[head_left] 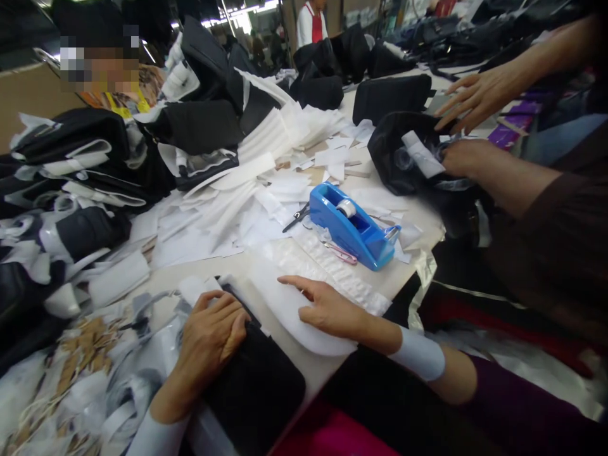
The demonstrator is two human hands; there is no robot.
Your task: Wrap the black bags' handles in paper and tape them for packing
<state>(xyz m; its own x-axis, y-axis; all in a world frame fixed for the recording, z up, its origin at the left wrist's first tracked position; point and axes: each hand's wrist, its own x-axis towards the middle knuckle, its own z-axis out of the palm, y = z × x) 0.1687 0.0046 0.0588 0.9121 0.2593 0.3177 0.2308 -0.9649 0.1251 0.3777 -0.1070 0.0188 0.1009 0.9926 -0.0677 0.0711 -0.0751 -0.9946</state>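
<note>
A flat black bag point(259, 383) lies at the table's near edge. My left hand point(211, 332) is closed on its upper edge, fingers bent and thumb along the top. A white foam sheet point(280, 297) with a rounded end lies just right of the bag. Over that sheet is my right hand point(327, 307), open, index finger stretched out and thumb apart; I cannot tell whether it presses on the foam. Beyond it stand a blue tape dispenser point(354, 228) and a small pink-handled tool point(339, 252). Dark-handled scissors point(297, 217) lie by the dispenser.
Loose white foam sheets point(280, 133) cover the table's middle. Stuffed black bags point(199, 126) pile up at left and back. Plastic wrap and brown paper scraps point(90, 348) fill the lower left. At right, a co-worker's hands point(489, 95) work at another black bag point(394, 158).
</note>
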